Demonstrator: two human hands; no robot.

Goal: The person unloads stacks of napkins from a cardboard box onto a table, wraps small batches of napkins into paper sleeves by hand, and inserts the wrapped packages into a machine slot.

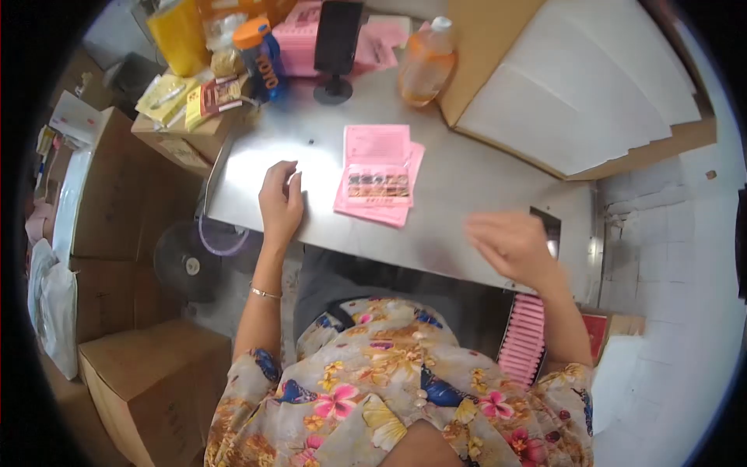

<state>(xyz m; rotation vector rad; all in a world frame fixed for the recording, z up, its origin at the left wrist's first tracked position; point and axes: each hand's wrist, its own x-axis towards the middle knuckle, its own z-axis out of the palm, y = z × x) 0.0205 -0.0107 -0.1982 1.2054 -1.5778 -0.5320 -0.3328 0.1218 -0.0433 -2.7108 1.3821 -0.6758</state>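
Note:
On the metal table lies an open pink makeup palette [379, 183] with two rows of small coloured pans; its lid is folded back. Under it is another flat pink piece [372, 215], set at an angle. My left hand [282, 204] rests at the table's near edge, left of the palette, fingers loosely bent and the thumb apart, with nothing seen in it. To the right of the palette, my right hand [510, 243] is above the table near a dark cut-out. Its fingers point left and are smeared by motion, so whether they hold anything is unclear.
A phone on a stand [334, 50], an orange bottle [427, 62] and a blue bottle [261, 61] stand at the back. A large carton [486, 58] with white sheets occupies the right. Below my right arm is a box of pink pieces [523, 342]. Cartons [156, 381] stand left.

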